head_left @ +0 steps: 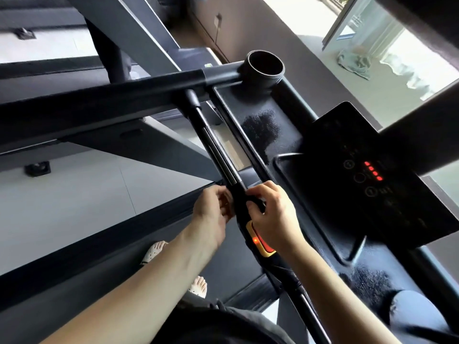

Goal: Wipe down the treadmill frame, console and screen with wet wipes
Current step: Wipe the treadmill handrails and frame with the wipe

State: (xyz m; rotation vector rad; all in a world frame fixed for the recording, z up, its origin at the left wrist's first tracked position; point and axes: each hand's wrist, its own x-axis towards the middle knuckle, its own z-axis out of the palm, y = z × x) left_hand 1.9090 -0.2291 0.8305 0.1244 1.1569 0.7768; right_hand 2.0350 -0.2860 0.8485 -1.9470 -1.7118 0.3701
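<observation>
Both hands meet on the one handlebar (pixel 221 155), whose long axis runs slantwise in the head view from the thick frame rail (pixel 99 103) at upper left down toward the person's body at lower right. The right hand (pixel 270 217) has its grip closed over the bar, fingers curled across the top just above the single orange stop switch (pixel 260 242). The left hand (pixel 213 212) comes in from the other side with fingers curled against the bar, though I cannot tell whether its grip holds the bar, something small, or nothing. No wipe shows in either hand. The one console (pixel 248 108) lies beside the bar on the right hand's side, so that hand is nearer to it and to the one screen (pixel 387 202), which stands beyond and shows four red lights in a row. There is one cup holder (pixel 264 67) at the far corner, and two sandalled feet below.
</observation>
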